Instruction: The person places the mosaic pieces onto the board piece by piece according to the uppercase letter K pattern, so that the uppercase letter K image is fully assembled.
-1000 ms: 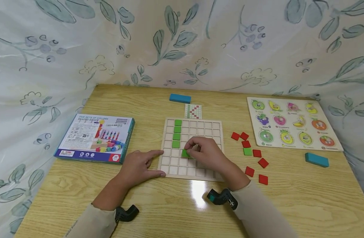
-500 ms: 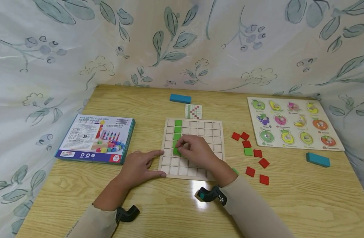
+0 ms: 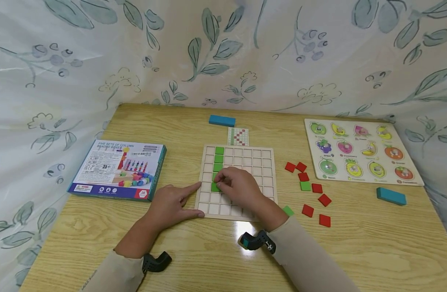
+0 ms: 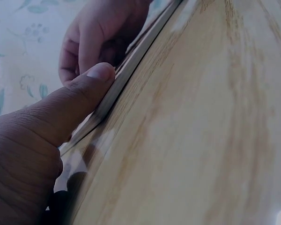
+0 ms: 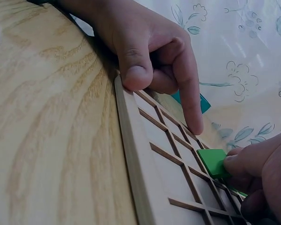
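Observation:
A wooden grid board (image 3: 238, 217) lies mid-table with a column of green square tiles (image 3: 219, 159) in its second column from the left. My right hand (image 3: 239, 186) is over the board and pinches a green tile (image 5: 211, 161) between thumb and fingers. That tile sits at a cell just below the others, slightly tilted in the right wrist view. At the board's left side, my left hand (image 3: 170, 204) touches the edge with its outstretched index finger and its thumb (image 4: 100, 72). The right hand hides some of the cells.
Several red tiles (image 3: 307, 210) and two green tiles (image 3: 305, 186) lie right of the board. A pattern card (image 3: 238, 137) and blue block (image 3: 222, 120) are behind it. A boxed toy (image 3: 117, 168) stands left; a fruit puzzle board (image 3: 362, 150) and another blue block (image 3: 391, 196) are right.
My right hand has moved left with the green tile, to the cell below the column. Its forearm has uncovered a loose green tile. My left hand has stayed at the board's edge.

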Available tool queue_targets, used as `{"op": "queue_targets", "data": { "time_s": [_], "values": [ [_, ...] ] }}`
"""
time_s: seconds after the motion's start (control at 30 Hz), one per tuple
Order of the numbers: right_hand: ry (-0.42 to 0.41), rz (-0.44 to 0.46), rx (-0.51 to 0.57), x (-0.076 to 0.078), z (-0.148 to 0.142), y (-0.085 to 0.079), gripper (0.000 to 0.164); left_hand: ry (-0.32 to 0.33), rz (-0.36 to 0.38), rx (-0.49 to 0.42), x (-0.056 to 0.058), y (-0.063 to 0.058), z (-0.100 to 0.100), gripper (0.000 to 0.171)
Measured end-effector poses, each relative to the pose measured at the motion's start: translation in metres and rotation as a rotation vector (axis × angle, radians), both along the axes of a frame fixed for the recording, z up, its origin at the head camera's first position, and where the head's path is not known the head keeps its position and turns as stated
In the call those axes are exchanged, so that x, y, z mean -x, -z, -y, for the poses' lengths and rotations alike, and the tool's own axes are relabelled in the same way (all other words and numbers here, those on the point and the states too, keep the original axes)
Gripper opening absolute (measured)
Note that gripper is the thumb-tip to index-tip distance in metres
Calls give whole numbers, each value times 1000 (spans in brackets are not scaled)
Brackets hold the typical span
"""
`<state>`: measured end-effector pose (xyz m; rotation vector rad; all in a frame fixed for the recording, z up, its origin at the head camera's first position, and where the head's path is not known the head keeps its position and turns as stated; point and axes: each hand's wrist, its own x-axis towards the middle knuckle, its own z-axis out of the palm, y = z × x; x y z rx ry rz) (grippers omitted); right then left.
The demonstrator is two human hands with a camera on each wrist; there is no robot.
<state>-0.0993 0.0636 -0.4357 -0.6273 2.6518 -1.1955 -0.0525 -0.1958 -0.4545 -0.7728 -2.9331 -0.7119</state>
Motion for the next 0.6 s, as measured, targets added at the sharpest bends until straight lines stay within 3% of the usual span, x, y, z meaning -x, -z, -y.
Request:
{"op": "queue_targets", "data": {
  "time_s": [0.43,0.6],
  "values": [
    [-34,-54,-67,2,-1,3,10,7,8,13,0,0,0,89],
    [-44,-23,-30,1,-5,-1,12,5,13,13,1,2,1,88]
  ]
}}
